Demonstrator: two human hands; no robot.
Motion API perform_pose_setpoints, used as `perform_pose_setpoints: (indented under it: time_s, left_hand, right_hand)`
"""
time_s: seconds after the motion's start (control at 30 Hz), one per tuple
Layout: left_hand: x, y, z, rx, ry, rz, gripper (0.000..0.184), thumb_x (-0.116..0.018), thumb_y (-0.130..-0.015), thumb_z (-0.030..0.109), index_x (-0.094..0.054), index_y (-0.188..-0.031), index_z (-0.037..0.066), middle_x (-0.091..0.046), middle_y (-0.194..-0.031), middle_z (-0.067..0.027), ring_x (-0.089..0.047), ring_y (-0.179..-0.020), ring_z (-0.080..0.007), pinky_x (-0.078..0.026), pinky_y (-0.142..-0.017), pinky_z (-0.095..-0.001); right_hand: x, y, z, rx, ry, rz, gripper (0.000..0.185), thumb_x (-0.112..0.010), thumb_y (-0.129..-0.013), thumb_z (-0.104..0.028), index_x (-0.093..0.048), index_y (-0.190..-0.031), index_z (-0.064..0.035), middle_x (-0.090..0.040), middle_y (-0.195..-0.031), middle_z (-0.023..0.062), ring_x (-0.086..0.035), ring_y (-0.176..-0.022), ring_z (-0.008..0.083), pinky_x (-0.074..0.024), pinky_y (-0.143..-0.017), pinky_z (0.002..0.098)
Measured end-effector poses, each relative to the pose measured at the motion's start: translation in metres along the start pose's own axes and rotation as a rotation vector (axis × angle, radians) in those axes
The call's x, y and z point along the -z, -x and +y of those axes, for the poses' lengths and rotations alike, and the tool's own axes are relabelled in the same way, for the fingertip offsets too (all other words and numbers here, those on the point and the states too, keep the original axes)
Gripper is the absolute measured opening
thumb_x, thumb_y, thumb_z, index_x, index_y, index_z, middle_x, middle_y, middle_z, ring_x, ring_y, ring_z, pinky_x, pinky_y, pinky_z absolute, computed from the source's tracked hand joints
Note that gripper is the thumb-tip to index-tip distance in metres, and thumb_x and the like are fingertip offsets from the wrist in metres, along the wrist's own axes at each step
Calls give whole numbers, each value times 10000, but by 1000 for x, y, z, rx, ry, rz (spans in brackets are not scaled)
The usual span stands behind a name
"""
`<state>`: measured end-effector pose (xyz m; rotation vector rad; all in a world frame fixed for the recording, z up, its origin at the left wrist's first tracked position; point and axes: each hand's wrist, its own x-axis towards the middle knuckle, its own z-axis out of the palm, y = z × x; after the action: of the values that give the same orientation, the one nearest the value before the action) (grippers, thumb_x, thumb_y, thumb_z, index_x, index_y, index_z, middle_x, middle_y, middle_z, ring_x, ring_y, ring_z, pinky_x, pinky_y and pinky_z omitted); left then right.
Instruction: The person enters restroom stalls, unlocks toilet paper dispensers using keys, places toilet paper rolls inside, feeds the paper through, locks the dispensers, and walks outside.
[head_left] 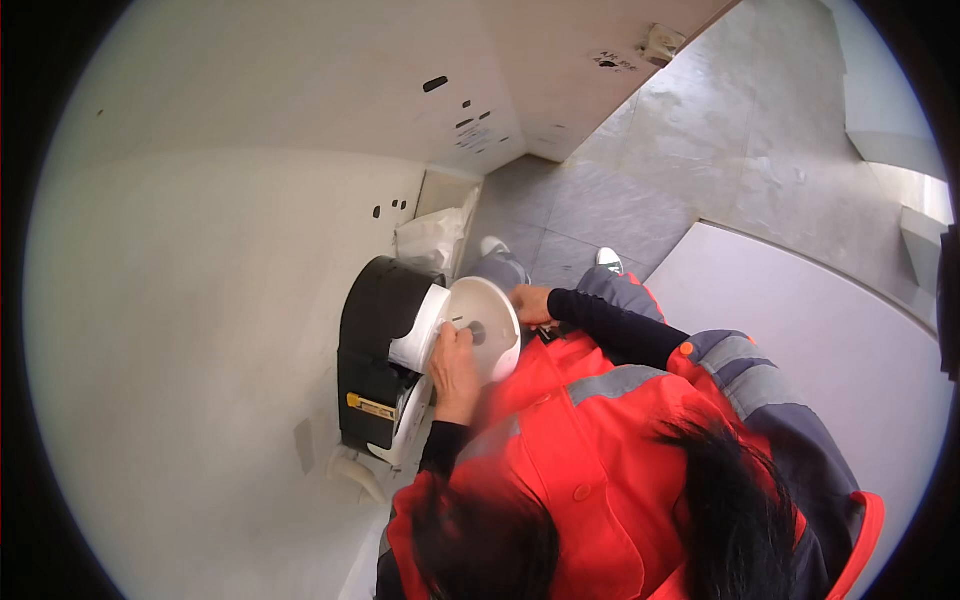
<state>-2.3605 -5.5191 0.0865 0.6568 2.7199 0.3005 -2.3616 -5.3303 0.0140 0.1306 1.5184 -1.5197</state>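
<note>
1. A black dispenser (372, 310) is fixed to the pale wall (190, 260) on the person's left, with a white round cover (497, 362) standing out from its front, toward the person.
2. The cover shows its pale, dish-like face, with a grey hub (478, 334) near the middle.
3. Between the black body and the cover sits a white curved part (418, 335); whether it is paper or plastic I cannot tell.
4. The left hand (455, 375) reaches up in front of the dispenser, its bent fingers just beside the hub and against the white part. I cannot tell whether its grip pinches anything.
5. The right hand (532, 304) is at the far edge of the cover, fingers curled. Its grip is partly hidden, so I cannot tell if it is pressed onto the rim.
6. A yellow label (371, 405) is on the lower part of the dispenser, and a curved pale pipe (358, 474) shows just below.
7. Past the dispenser, a crumpled white bag (430, 236) is by the wall, above the grey floor (590, 200).
8. The person wears a red jacket (610, 450) with grey bands and dark sleeves.
</note>
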Motion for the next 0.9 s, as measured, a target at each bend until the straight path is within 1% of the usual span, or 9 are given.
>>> perform_pose_setpoints:
  time_s: [0.17, 0.27, 0.33, 0.43, 0.47, 0.53, 0.6, 0.67, 0.9]
  left_hand:
    - [1, 2, 0, 17, 85, 13, 101, -503, -734, -24, -533, -830, -10, -485, -810, -156, -517, -768, -341, -406, -667, -408]
    - [-2, 0, -2, 42, 142, 11, 111, -504, -733, -41, -496, -839, -7, -482, -818, -161, -510, -779, -350, -402, -681, -412]
    - [-3, -1, -4, 47, 162, 11, 118, -506, -732, -45, -480, -839, -1, -479, -818, -162, -507, -777, -353, -402, -682, -415]
    - [6, -3, -2, 47, 133, -40, 157, -506, -739, -33, -500, -894, -4, -506, -873, -161, -519, -793, -343, -405, -688, -414]
    - [18, -2, 8, -13, 132, 37, 183, -515, -742, -19, -514, -924, -2, -524, -910, -162, -529, -808, -337, -406, -708, -416]
    - [26, 5, 18, -71, 128, 124, 209, -524, -745, -5, -527, -954, 1, -542, -947, -163, -539, -822, -330, -406, -727, -418]
    - [27, 22, 20, -151, 466, 104, 262, -568, -739, 55, -546, -998, 25, -578, -952, -146, -558, -835, -309, -406, -757, -410]
    - [33, 30, 25, -81, 455, 21, 272, -591, -731, 87, -550, -995, 36, -589, -913, -137, -563, -824, -306, -406, -755, -403]
    - [23, 36, 33, 5, 312, -12, 287, -635, -711, 161, -552, -968, 62, -600, -860, -128, -562, -785, -311, -410, -708, -384]
  right_hand:
    - [-14, -46, 28, 37, -25, -45, 161, -584, -658, -133, -632, -747, -8, -535, -487, 78, -491, -392, 126, -392, -363, 282]
    - [-25, -84, 68, 200, 148, -15, 161, -599, -650, -147, -631, -719, -6, -560, -499, 94, -540, -421, 174, -418, -385, 307]
    - [-30, -87, 71, 630, 184, 169, 192, -616, -638, -163, -633, -734, 2, -608, -584, 121, -582, -469, 233, -454, -431, 339]
    - [-29, -73, 57, 686, 291, 203, 248, -649, -618, -204, -636, -759, 1, -635, -702, 145, -619, -577, 272, -482, -525, 368]
    - [-28, -77, 60, 689, 298, 197, 248, -649, -618, -204, -636, -759, 1, -635, -702, 145, -619, -577, 272, -482, -525, 368]
    - [-26, -82, 58, 29, 551, -17, 409, -659, -626, -356, -624, -902, -56, -617, -870, 190, -591, -803, 348, -473, -680, 396]
    - [-24, -71, 40, 46, 583, 64, 350, -675, -611, -292, -636, -854, -44, -627, -825, 175, -611, -766, 313, -476, -660, 384]
    - [-25, -65, 37, 244, 571, 115, 245, -677, -619, -227, -653, -780, -44, -639, -767, 150, -631, -711, 277, -480, -623, 375]
    - [-20, -86, 45, 177, 761, 80, 314, -667, -628, -291, -639, -855, -75, -631, -829, 155, -608, -770, 308, -474, -665, 389]
